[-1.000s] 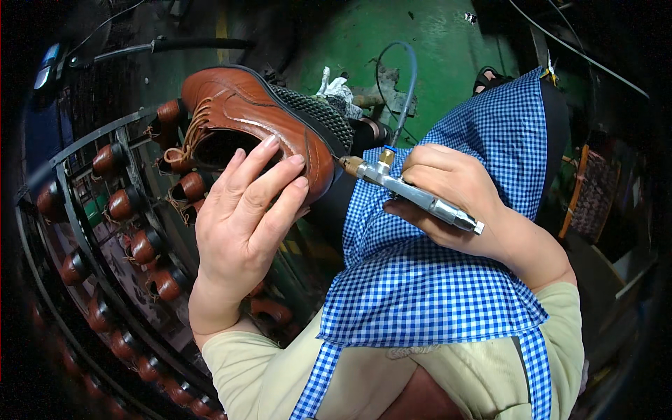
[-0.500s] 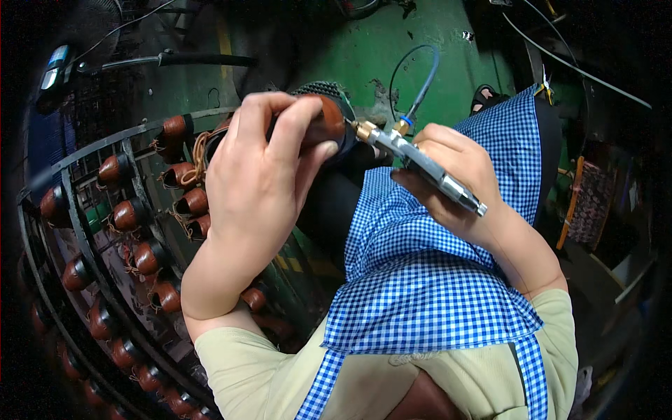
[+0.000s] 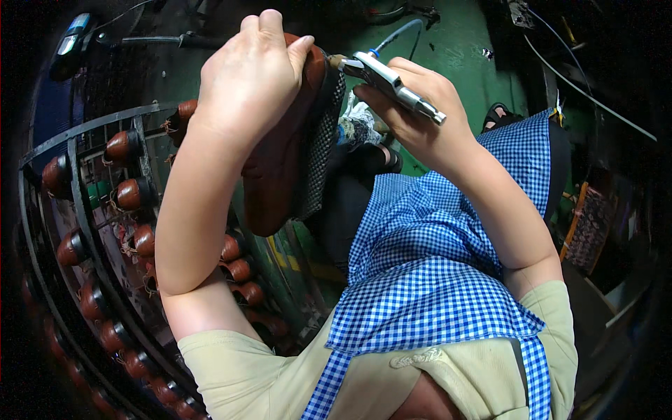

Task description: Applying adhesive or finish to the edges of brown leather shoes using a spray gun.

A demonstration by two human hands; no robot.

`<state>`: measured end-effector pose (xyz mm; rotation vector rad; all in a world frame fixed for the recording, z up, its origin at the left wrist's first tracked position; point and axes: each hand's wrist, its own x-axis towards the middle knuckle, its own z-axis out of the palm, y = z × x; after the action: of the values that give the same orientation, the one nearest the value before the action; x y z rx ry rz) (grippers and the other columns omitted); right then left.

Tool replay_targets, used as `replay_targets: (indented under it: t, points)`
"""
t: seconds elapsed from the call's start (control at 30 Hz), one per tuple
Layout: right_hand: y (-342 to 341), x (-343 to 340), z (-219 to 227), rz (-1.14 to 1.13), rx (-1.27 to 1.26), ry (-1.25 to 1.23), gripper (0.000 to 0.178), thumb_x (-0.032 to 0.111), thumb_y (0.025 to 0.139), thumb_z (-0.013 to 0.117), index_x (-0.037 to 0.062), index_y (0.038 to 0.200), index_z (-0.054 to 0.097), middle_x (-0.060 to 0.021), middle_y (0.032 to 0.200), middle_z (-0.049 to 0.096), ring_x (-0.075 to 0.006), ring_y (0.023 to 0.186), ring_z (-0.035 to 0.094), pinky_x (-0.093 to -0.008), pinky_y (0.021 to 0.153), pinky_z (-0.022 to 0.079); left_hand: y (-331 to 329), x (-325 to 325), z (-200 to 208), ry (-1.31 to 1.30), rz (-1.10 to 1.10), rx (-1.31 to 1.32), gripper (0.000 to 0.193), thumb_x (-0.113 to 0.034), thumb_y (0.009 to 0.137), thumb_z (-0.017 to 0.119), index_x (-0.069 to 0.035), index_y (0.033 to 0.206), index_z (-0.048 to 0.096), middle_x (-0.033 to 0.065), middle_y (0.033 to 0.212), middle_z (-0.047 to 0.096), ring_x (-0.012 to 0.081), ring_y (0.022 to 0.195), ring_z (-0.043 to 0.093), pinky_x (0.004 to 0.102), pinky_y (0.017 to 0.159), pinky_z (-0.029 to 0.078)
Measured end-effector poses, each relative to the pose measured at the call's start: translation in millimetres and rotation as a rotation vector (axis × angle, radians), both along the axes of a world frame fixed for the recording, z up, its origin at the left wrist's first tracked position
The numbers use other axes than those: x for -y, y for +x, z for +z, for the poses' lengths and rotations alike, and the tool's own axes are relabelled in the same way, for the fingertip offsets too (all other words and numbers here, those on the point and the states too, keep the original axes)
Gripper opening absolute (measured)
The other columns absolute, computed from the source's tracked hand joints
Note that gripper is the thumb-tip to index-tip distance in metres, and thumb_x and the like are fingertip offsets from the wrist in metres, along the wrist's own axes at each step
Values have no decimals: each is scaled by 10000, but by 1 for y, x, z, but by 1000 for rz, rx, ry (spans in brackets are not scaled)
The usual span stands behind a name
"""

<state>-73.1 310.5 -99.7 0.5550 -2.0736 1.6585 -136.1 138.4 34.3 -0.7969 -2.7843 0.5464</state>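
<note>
A brown leather shoe point(image 3: 273, 175) with a dark, textured sole point(image 3: 323, 150) is held up on its side by my left hand point(image 3: 245, 73). The fingers wrap over its upper end and the thumb lies along the edge. In my right hand point(image 3: 430, 98) is a metal spray gun point(image 3: 381, 72), gripped from the right side. Its brass nozzle point(image 3: 337, 61) sits close against the shoe near the sole edge; I cannot tell whether they touch. A thin air hose point(image 3: 399, 31) runs up from the gun. The palm hides the gun's handle.
At the left stands a metal rack point(image 3: 80, 182) with several rows of brown shoes point(image 3: 133, 194). A blue checked apron point(image 3: 420, 301) covers my lap. On the green floor point(image 3: 455, 70) beyond, a cable point(image 3: 588, 73) crosses at the right. A white crumpled thing point(image 3: 360, 119) is behind the shoe.
Both hands have moved up and away from me, the left also slightly leftward. The shoe has turned, so its long side and sole now show. The spray gun stays beside it.
</note>
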Motion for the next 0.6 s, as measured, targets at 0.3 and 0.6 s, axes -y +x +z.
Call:
replay_targets:
  t: [0.3, 0.6]
  points:
    - [3, 32, 0, -42, -17, 24, 225, 231, 865, 755, 63, 767, 643, -103, 758, 593, -300, 699, 625, -393, 599, 513, -15, 44, 27, 149, 298, 223, 521, -489, 1020, 518, -7, 1217, 547, 215, 1107, 670, 349, 1041, 668, 426, 862, 529]
    - [9, 32, -9, -94, -99, 11, 168, 102, 848, 765, 38, 790, 620, -89, 711, 560, -261, 655, 572, -354, 571, 479, 141, 128, 3, 889, 524, 252, 310, -163, 1048, 517, -24, 1324, 518, 99, 1104, 608, 176, 1055, 579, 327, 987, 441]
